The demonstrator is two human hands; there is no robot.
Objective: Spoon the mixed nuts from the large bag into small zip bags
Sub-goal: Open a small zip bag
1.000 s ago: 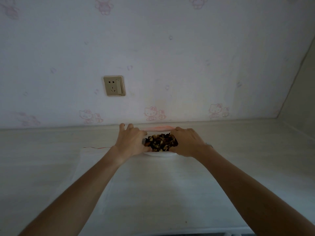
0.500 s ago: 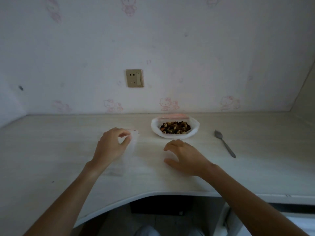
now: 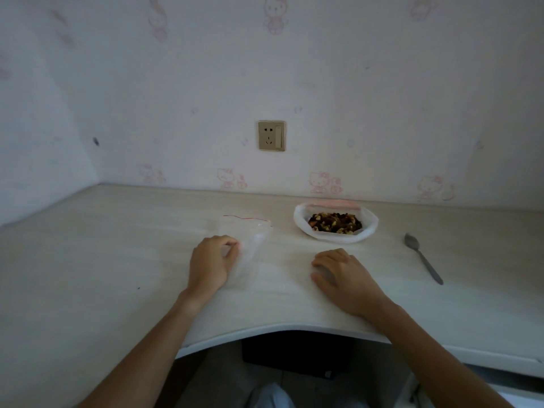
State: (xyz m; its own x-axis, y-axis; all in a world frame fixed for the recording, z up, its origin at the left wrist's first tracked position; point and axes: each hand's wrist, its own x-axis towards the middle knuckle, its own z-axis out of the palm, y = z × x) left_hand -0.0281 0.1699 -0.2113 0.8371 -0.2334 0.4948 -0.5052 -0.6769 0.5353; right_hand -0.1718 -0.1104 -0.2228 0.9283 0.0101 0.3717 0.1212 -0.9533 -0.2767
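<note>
pale desk [image 3: 117, 260] under cartoon wallpaper: large bag [image 3: 303, 228] of mixed nuts [image 3: 335, 222] sits open at the far side, spoon [image 3: 424, 259] untouched to its right. no small zip bag [image 3: 250, 248] filled yet. left hand [image 3: 210, 263] pinches the empty bag's edge; right hand [image 3: 344, 278] rests loosely curled, holding nothing.

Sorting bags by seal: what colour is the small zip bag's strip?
Red, on the clear small zip bag, head view.

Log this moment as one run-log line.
left hand: pinches small zip bag | right hand: rests on desk | spoon: untouched | large bag: open
</note>
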